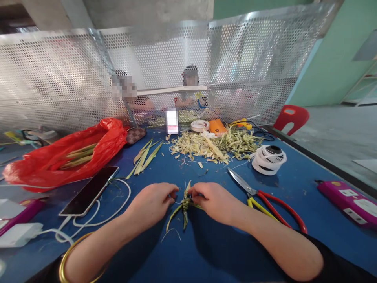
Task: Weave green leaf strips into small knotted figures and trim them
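A small woven knot of green leaf strips (pixel 185 204) lies on the blue table (pixel 206 251) between my hands. My left hand (pixel 153 203) pinches a thin strand at the knot's left side, fingers closed. My right hand (pixel 212 201) pinches the knot from the right, fingers closed too. Loose strip ends trail down toward me from the knot.
Red-handled scissors (pixel 266 198) lie right of my right hand. A pile of leaf trimmings (pixel 215 145), white tape rolls (pixel 268 159), a red bag of leaves (pixel 63 155), a phone (pixel 90 190) with white cable, and a purple power strip (pixel 349 201) surround the work spot. Two people sit behind the perforated screen (pixel 176 70).
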